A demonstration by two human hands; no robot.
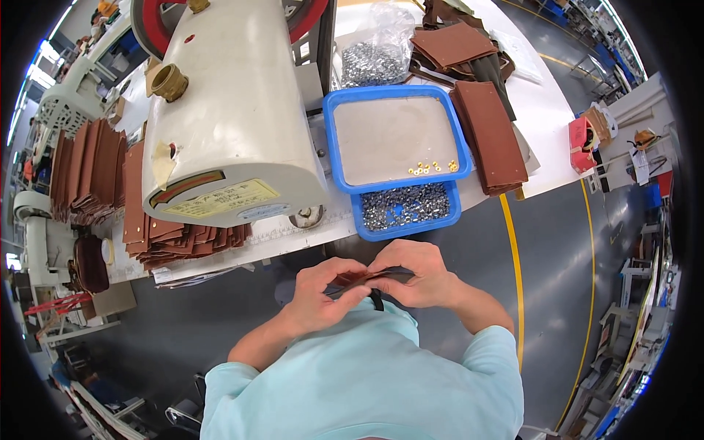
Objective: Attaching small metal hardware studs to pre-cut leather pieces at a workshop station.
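- Brown, leather-like, the thin piece (350,279) is held between both hands, in front of the light blue shirt (352,367) and off the near edge of the tabletop (550,121).
- By the left hand (315,295) the piece is pinched narrowly between thumb and fingers; by the right hand (419,275) a similar narrow pinch is made, the fingertips of both nearly meeting.
- The step in hand is judged to be the handling or aligning of the piece; its details are hidden by the fingers, and whether any fastener is gripped cannot be told.
- For the next move, a steady grip and matched edges would seem to be called for.
- Beyond the hands, a blue tray (389,139) with gold-coloured rings (452,166) is set partly over a blue bin (407,234) of silver metal pieces (403,206).
- Forward and to the left, the way is blocked by a bulky cream machine (235,110), with brown stacked pieces (183,246) partly hidden behind it.
- On the right, the tray is flanked by a brown stack (495,139).
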